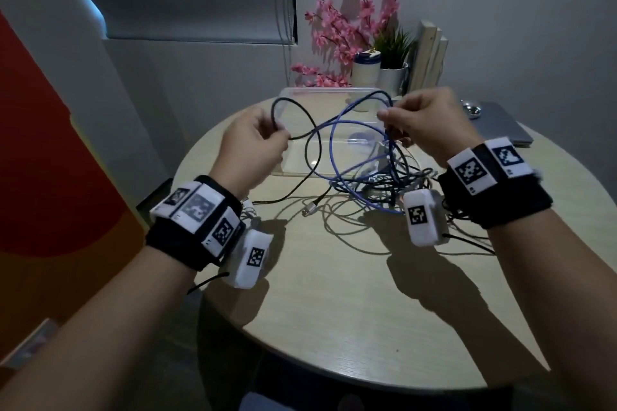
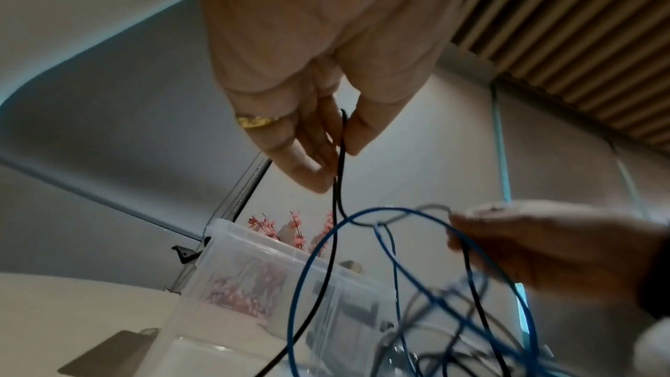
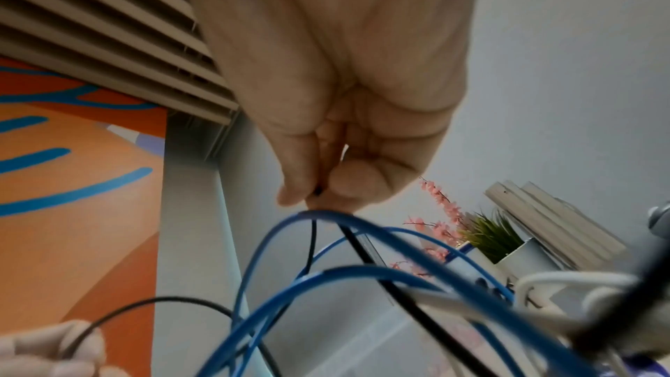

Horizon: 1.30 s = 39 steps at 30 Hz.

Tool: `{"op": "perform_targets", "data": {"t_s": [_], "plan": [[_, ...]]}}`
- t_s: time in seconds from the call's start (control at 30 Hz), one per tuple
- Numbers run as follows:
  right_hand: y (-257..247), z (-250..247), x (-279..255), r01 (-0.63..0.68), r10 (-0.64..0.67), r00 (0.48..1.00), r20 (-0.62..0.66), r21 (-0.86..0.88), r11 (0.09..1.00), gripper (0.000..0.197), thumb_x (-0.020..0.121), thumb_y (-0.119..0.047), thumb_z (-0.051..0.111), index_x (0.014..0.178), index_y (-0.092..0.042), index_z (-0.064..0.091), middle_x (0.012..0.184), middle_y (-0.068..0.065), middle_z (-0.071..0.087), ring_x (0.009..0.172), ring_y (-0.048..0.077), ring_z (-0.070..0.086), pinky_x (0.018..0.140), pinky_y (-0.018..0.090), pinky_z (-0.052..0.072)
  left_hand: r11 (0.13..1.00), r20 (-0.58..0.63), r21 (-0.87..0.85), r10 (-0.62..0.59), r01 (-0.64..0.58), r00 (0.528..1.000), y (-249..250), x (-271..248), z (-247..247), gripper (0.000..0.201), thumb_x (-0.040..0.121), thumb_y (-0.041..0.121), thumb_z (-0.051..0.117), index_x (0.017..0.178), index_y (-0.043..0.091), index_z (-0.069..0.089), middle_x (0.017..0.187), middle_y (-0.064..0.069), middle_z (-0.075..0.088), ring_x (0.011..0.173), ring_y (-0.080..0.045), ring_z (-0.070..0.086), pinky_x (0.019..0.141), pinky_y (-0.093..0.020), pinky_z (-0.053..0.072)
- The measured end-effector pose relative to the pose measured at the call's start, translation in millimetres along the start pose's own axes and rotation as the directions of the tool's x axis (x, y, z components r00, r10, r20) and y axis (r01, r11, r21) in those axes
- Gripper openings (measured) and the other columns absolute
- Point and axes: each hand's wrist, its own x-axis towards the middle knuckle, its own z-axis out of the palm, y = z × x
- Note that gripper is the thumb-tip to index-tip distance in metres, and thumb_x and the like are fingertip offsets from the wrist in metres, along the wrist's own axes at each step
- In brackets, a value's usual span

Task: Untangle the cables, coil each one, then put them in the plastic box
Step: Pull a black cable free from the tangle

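Round beige table (image 1: 334,294) against a grey wall, window blind behind it, orange panel on the left.

Black cable (image 1: 302,110) is lifted off the table and strung between both hands. Left hand (image 1: 250,150) pinches it between thumb and fingertips, other fingers curled in; the left wrist view shows a doubled strand running down out of the pinch (image 2: 339,159), past a gold ring (image 2: 255,121) on one finger. From there the cable arcs up over the box and across to the right hand (image 1: 430,123), which also pinches it between thumb and forefinger; the right wrist view shows the black strand right at the fingertips (image 3: 319,191). Blue cable (image 1: 337,143) loops just under the right-hand pinch, draped over the black one; can't tell if the right fingers grip the blue one too.

Rest of the tangle (image 1: 384,183), with grey, white and black leads, lies on the table below the right hand. A loose metal plug (image 1: 309,210) lies on the table just in front of the pile.

Clear plastic box (image 1: 293,163) sits open behind the pile, touching it on the near side; no cable coiled inside.

Further back: pink flowers (image 1: 337,33), a green plant in a white pot (image 1: 394,67), a white cup (image 1: 365,68), pale boards (image 1: 430,53) leaning on the wall. Grey laptop (image 1: 504,125) at the right edge, lid closed, small metal thing on top.
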Motion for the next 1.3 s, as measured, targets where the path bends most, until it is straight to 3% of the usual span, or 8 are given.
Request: {"op": "perform_targets", "data": {"t_s": [0.2, 0.33, 0.47, 0.6, 0.73, 0.87, 1.03, 1.3], "plan": [[-15.2, -4.1, -5.5, 0.048, -0.069, 0.995, 0.069, 0.268, 0.962, 0.006, 0.087, -0.003, 0.063, 0.083, -0.005, 0.068, 0.075, 0.012, 0.066, 0.060, 0.015, 0.066, 0.067, 0.029, 0.060, 0.983, 0.229, 0.095, 0.134, -0.159, 0.964, 6.3, -11.4, 24.4, 0.020, 0.088, 0.011, 0.057, 0.083, 0.029, 0.065, 0.086, 0.008, 0.066, 0.073, -0.013, 0.056, 0.071, -0.025, 0.045], [-19.0, 5.3, -17.7, 0.103, -0.141, 0.971, 0.194, 0.191, 0.976, 0.008, 0.084, 0.002, 0.065, 0.090, 0.002, 0.069, 0.068, 0.010, 0.064, 0.056, 0.012, 0.061, 0.060, 0.022, 0.055, 0.981, 0.255, 0.017, 0.182, -0.193, 0.950, 7.7, -14.4, 41.2, 0.010, 0.085, 0.031, 0.066, 0.094, 0.026, 0.066, 0.086, 0.012, 0.066, 0.081, -0.006, 0.060, 0.079, -0.024, 0.049], [-19.8, 18.2, -26.0, 0.150, -0.204, 0.942, 0.265, 0.210, 0.966, 0.012, 0.079, 0.006, 0.068, 0.079, -0.005, 0.071, 0.066, 0.007, 0.066, 0.061, 0.016, 0.057, 0.059, 0.027, 0.049, 0.987, 0.278, -0.023, 0.161, -0.161, 0.947, 6.3, -14.2, 57.0, 0.011, 0.080, 0.028, 0.074, 0.086, 0.025, 0.066, 0.084, 0.009, 0.069, 0.080, -0.006, 0.064, 0.077, -0.024, 0.050], [-11.6, 20.6, -28.8, 0.105, -0.175, 0.942, 0.286, 0.243, 0.964, 0.009, 0.081, 0.006, 0.066, 0.090, 0.006, 0.068, 0.087, 0.033, 0.065, 0.076, 0.031, 0.060, 0.077, 0.047, 0.053, 0.989, 0.268, -0.057, 0.150, -0.140, 0.952, 6.2, -13.0, 64.5, 0.014, 0.081, 0.027, 0.072, 0.089, 0.016, 0.074, 0.081, 0.005, 0.073, 0.077, -0.013, 0.067, 0.076, -0.034, 0.053], [7.3, 18.6, -27.1, 0.048, -0.065, 0.943, 0.327, 0.060, 0.997, 0.022, 0.079, -0.007, 0.074, 0.087, -0.015, 0.055, 0.084, 0.015, 0.064, 0.076, 0.025, 0.062, 0.074, 0.048, 0.055, 0.995, 0.222, -0.038, 0.103, -0.097, 0.970, 4.1, -10.4, 64.1, 0.013, 0.088, 0.016, 0.067, 0.078, 0.008, 0.071, 0.047, 0.017, 0.051, 0.046, 0.003, 0.042, 0.052, -0.014, 0.033], [24.1, 27.9, -35.3, 0.059, 0.103, 0.880, 0.463, -0.323, 0.945, 0.036, 0.072, -0.019, 0.081, 0.090, -0.018, 0.050, 0.083, -0.001, 0.062, 0.075, 0.016, 0.058, 0.071, 0.032, 0.050, 0.997, 0.190, -0.042, 0.068, -0.061, 0.979, 5.2, -7.4, 64.4, 0.012, 0.088, 0.019, 0.066, 0.083, 0.008, 0.070, 0.056, 0.014, 0.055, 0.054, 0.004, 0.047, 0.056, -0.012, 0.038], [30.1, 27.5, -35.4, 0.125, 0.158, 0.890, 0.428, -0.563, 0.817, 0.028, 0.073, -0.024, 0.076, 0.081, -0.022, 0.049, 0.097, 0.005, 0.054, 0.079, 0.015, 0.046, 0.053, 0.022, 0.032, 0.993, 0.080, -0.015, 0.119, -0.118, 0.990, 10.9, 2.6, 58.7, 0.012, 0.088, 0.025, 0.066, 0.077, 0.021, 0.069, 0.070, 0.015, 0.063, 0.065, 0.006, 0.053, 0.066, -0.016, 0.042], [34.1, 14.2, -29.3, 0.041, 0.225, 0.913, 0.339, -0.626, 0.779, 0.030, 0.069, -0.023, 0.076, 0.095, -0.016, 0.062, 0.094, 0.003, 0.063, 0.088, 0.023, 0.059, 0.073, 0.029, 0.045, 0.946, -0.003, -0.309, 0.101, -0.097, 0.995, 15.9, 14.8, 40.6, 0.017, 0.094, 0.011, 0.057, 0.080, 0.020, 0.062, 0.070, 0.004, 0.055, 0.060, -0.005, 0.050, 0.062, -0.017, 0.047]]}}
